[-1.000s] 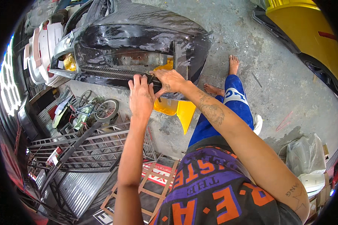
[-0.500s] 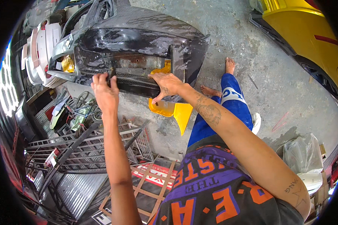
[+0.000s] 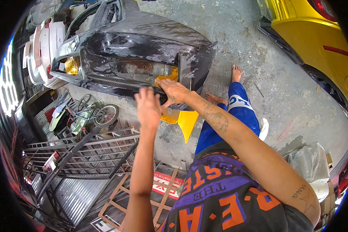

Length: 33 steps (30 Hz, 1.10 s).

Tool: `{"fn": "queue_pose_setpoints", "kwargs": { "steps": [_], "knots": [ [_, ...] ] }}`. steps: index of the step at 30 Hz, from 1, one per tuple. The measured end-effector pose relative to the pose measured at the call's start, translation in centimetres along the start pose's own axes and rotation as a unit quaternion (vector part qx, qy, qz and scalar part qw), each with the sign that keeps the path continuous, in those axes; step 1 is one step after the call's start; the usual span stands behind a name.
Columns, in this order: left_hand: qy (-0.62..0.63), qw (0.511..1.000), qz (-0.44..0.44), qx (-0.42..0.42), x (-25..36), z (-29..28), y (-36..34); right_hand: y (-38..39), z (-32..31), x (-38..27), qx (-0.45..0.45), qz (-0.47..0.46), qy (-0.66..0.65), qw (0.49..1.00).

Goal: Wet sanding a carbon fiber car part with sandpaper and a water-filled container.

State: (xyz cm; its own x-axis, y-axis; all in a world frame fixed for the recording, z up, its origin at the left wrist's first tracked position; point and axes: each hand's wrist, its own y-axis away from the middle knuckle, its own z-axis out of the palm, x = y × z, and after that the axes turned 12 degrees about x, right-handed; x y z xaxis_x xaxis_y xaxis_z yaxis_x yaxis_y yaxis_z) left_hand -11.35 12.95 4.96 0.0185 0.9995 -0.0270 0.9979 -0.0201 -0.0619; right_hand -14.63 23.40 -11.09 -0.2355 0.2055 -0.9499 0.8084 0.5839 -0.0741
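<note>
A large black car bumper with bare carbon-fibre weave and dull, patchy grey areas lies ahead of me. My right hand grips its near lower edge, fingers over the top and thumb below. Close beside it, my left hand is at the same edge, smeared a little by motion. Its fingers are closed round a small dark block, mostly hidden by the hand. Yellow painted parts show under the bumper and through its opening.
A yellow car stands at the right. To the left are white bumpers, a bicycle and a metal rack. A taped board lies near my left arm. Plastic-wrapped things sit at the lower right.
My left hand has slid right along the bumper's edge with the dark block, close to my right hand. The right hand keeps its hold; the view has shifted slightly.
</note>
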Motion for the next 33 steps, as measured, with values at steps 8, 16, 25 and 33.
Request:
{"fn": "queue_pose_setpoints", "kwargs": {
  "steps": [8,16,25,33],
  "knots": [
    [-0.06,0.988,-0.003,0.143,-4.1,-0.9,-2.3,6.3,-12.3,2.5,0.099,-0.027,-0.012,0.995],
    [0.003,0.991,-0.082,0.106,-4.3,-3.4,-6.2,31.1,-32.5,21.2,0.09,0.486,0.209,0.844],
    [-0.044,0.998,-0.018,0.039,-4.9,-1.0,-3.3,37.4,-39.9,21.4,0.191,0.627,0.102,0.748],
    [-0.014,0.997,-0.048,-0.054,0.9,1.7,0.6,24.1,-31.3,18.9,0.106,0.364,0.093,0.921]
  ]
}}
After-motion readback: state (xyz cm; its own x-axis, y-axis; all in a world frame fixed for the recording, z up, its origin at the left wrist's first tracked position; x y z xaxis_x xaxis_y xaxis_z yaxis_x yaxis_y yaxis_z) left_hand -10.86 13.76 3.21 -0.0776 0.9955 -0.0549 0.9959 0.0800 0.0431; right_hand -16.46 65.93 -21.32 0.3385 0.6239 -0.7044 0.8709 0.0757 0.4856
